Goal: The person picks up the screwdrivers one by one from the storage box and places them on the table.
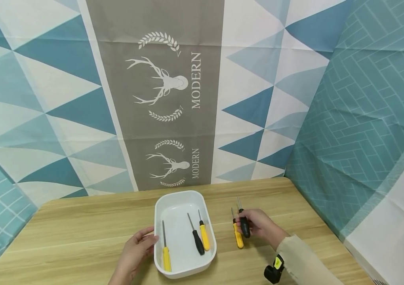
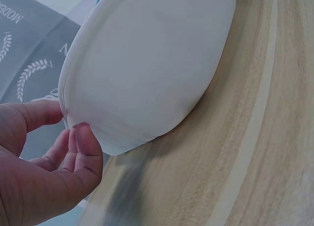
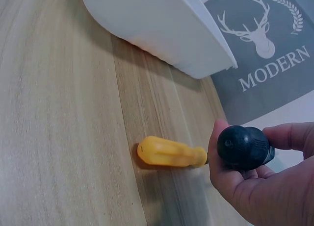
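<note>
Right hand (image 1: 257, 222): I saw it gripping a black-handled metal screwdriver (image 1: 244, 228), lower right.
Left hand (image 1: 136, 251): pinched rim of white rounded plastic tray (image 1: 180, 255), lower centre.

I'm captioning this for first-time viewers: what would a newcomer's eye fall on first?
Probably the large white deer heads on the backdrop's grey panel. Next, perhaps, the white tray on the table, with three screwdrivers inside and the left hand at its left edge. To its right, the right hand holds a black screwdriver beside a yellow one.
</note>
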The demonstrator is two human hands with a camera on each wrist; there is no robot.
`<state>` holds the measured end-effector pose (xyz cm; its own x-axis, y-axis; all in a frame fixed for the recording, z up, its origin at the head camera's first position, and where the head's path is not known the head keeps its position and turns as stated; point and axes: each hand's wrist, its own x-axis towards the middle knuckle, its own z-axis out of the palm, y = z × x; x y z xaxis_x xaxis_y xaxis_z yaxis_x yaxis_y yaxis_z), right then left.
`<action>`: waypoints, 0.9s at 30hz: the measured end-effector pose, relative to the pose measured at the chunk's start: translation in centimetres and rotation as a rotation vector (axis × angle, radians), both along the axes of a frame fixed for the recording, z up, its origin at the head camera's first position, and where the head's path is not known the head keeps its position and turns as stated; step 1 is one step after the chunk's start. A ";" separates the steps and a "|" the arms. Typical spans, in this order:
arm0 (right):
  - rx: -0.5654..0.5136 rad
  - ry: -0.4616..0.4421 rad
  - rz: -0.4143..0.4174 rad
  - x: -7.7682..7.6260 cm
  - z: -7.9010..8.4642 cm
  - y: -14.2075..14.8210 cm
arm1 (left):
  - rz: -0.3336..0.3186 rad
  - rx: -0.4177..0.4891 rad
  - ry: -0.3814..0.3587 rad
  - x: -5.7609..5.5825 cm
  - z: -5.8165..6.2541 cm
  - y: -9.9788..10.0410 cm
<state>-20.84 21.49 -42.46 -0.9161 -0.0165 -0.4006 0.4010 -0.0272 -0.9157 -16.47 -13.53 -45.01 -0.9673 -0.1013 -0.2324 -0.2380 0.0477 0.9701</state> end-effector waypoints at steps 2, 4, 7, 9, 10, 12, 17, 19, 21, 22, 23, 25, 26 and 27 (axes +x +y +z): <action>0.002 -0.002 -0.009 0.0 -0.1 0.2 | 0.001 -0.002 -0.003 0.0 0.0 0.0; 0.001 -0.004 -0.014 0.0 -0.2 0.3 | -0.001 -0.004 -0.005 0.0 0.0 0.0; -0.004 -0.005 -0.020 0.0 -0.3 0.5 | -0.002 -0.007 -0.008 -0.1 0.0 0.0; -0.004 -0.005 -0.024 -0.1 -0.4 0.6 | -0.003 -0.006 -0.006 -0.1 0.0 0.0; -0.004 -0.007 -0.027 -0.1 -0.5 0.7 | -0.001 -0.007 -0.008 -0.1 0.0 0.0; -0.002 -0.011 -0.033 -0.1 -0.6 0.8 | -0.003 -0.008 -0.008 -0.2 0.0 -0.1; -0.001 -0.022 -0.046 -0.2 -0.8 1.0 | -0.002 -0.006 -0.013 -0.2 -0.1 -0.1; -0.004 -0.023 -0.046 -0.2 -0.9 1.2 | 0.003 -0.002 -0.015 -0.2 -0.2 -0.1; -0.006 -0.026 -0.047 -0.3 -1.0 1.3 | 0.002 0.002 -0.013 -0.2 -0.2 -0.1; -0.005 -0.027 -0.045 -0.3 -1.1 1.4 | 0.004 0.002 -0.015 -0.2 -0.3 -0.1; -0.002 -0.029 -0.045 -0.4 -1.2 1.5 | 0.005 0.003 -0.016 -0.2 -0.3 -0.1; 0.006 -0.032 -0.051 -0.5 -1.3 1.7 | 0.005 0.004 -0.019 -0.2 -0.3 -0.2; 0.010 -0.034 -0.052 -0.5 -1.4 1.7 | 0.001 0.006 -0.017 -0.2 -0.4 -0.2; 0.014 -0.034 -0.055 -0.5 -1.5 1.8 | -0.001 0.005 -0.017 -0.2 -0.4 -0.2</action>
